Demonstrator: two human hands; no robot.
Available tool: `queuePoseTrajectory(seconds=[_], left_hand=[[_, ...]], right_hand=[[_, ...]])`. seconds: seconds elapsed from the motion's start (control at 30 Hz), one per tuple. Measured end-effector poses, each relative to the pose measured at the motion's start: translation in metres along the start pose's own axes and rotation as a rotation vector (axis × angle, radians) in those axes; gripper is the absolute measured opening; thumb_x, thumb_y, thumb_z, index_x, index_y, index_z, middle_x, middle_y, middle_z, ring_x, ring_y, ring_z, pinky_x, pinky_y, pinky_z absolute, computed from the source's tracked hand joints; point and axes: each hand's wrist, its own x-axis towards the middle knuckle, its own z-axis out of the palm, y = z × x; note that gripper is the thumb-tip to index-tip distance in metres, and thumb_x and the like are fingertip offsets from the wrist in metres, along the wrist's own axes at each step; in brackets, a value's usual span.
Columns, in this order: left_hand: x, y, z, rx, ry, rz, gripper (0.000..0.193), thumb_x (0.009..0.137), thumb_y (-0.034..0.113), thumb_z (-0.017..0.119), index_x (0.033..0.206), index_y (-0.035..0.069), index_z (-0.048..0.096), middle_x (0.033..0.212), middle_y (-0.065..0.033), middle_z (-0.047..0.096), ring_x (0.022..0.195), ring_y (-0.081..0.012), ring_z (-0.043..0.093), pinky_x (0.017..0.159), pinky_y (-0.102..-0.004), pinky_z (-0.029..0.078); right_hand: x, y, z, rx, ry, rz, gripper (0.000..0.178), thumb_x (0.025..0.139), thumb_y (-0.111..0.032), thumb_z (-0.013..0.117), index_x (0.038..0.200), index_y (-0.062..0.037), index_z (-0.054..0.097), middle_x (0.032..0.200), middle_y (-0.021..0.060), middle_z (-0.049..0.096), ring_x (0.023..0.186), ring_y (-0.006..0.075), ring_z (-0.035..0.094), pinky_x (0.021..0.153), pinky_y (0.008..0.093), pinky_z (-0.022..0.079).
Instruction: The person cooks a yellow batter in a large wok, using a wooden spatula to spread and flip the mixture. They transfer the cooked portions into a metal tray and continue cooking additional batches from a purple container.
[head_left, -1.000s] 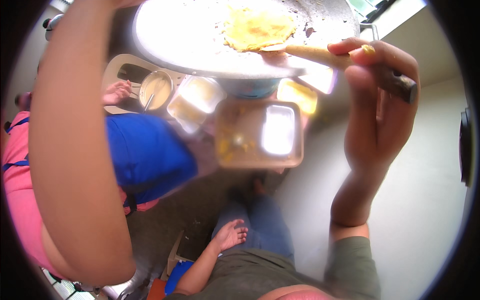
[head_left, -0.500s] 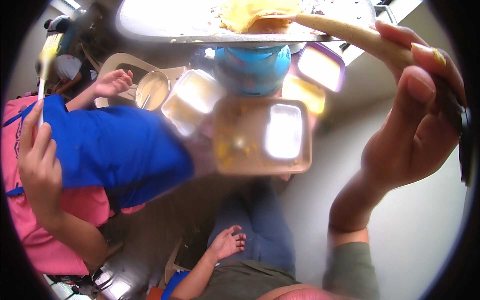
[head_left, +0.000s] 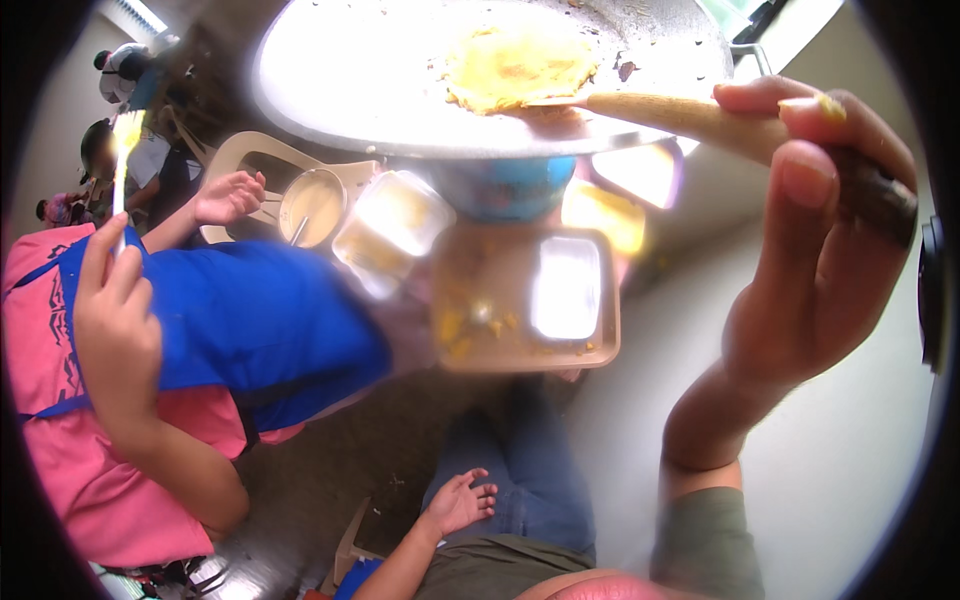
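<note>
At the upper middle of the view, near edge of a round pale griddle [head_left: 330, 120]: one yellow pancake [head_left: 520, 65], lying flat, browned in patches, a few dark scraps beside it.

Right hand [head_left: 810, 285]: raised at the far right, thumb and fingers closed around the handle of a wooden spatula [head_left: 685, 116]. A smear of yellow on one fingertip. Pancake lies to the left of this hand and slightly beyond it.

Key relation: the spatula's long axis runs from the grip leftward, nearly level in view and sloping up slightly toward the pancake. Its pale tip meets the near right edge of the pancake. Whether the tip is under the edge or only against it: cannot tell, glare.

Left hand [head_left: 463, 503]: low, over the lap, palm turned up, fingers loosely curled, nothing seen in it. Well apart from griddle and pancake; right hand is clearly the nearer.

Below griddle: tan tub [head_left: 525, 362] with yellow bits in it. To the left, a co-worker's hand [head_left: 118, 330] holds a pale brush [head_left: 121, 175] upright, apart from the griddle.
</note>
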Motion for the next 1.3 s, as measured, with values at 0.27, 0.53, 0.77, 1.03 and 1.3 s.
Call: queuePoseTrajectory(seconds=[0.27, 0.53, 0.77, 1.03, 1.3], left_hand=[[0.000, -0.002, 0.012, -0.010, 0.023, -0.007, 0.031, 0.104, 0.036, 0.059, 0.128, 0.016, 0.056, 0.119, -0.0160, 0.063, 0.103, -0.0281, 0.063, 0.092, -0.0446, 0.054], [0.021, 0.013, 0.000, -0.038, -0.027, 0.012, 0.035, 0.105, 0.039, 0.059, 0.131, 0.016, 0.056, 0.121, -0.0196, 0.062, 0.104, -0.0318, 0.064, 0.092, -0.0470, 0.055], [0.039, 0.027, -0.007, -0.018, -0.043, 0.021, 0.035, 0.103, 0.039, 0.061, 0.129, 0.016, 0.056, 0.120, -0.0162, 0.063, 0.103, -0.0302, 0.063, 0.092, -0.0460, 0.054], [0.040, 0.031, -0.008, -0.030, -0.068, 0.029, 0.037, 0.102, 0.041, 0.062, 0.130, 0.016, 0.056, 0.121, -0.0160, 0.063, 0.105, -0.0301, 0.063, 0.093, -0.0462, 0.054], [0.033, 0.023, -0.003, -0.026, -0.032, 0.034, 0.036, 0.102, 0.040, 0.062, 0.129, 0.017, 0.056, 0.120, -0.0158, 0.063, 0.104, -0.0294, 0.063, 0.092, -0.0454, 0.054]], right_hand=[[0.002, 0.027, 0.015, 0.111, -0.036, 0.056, 0.027, 0.108, -0.025, 0.064, 0.122, -0.0025, 0.059, 0.105, 0.0191, 0.075, 0.103, 0.0262, 0.073, 0.102, 0.0386, 0.053], [-0.023, 0.023, 0.024, 0.138, 0.047, 0.130, 0.034, 0.107, -0.034, 0.063, 0.122, -0.0037, 0.055, 0.108, 0.0231, 0.075, 0.103, 0.0307, 0.075, 0.096, 0.0405, 0.057], [-0.040, 0.030, 0.028, 0.116, 0.079, 0.081, 0.037, 0.108, -0.038, 0.060, 0.122, -0.0040, 0.055, 0.109, 0.0264, 0.074, 0.104, 0.0349, 0.075, 0.097, 0.0453, 0.058], [-0.045, 0.044, 0.036, 0.105, 0.185, 0.010, 0.038, 0.108, -0.038, 0.060, 0.122, -0.0024, 0.058, 0.110, 0.0282, 0.073, 0.107, 0.0382, 0.074, 0.100, 0.0508, 0.058], [-0.030, 0.048, 0.022, 0.018, 0.065, -0.031, 0.034, 0.109, -0.033, 0.059, 0.123, -0.0012, 0.061, 0.110, 0.0263, 0.073, 0.106, 0.0339, 0.073, 0.103, 0.0464, 0.055]])
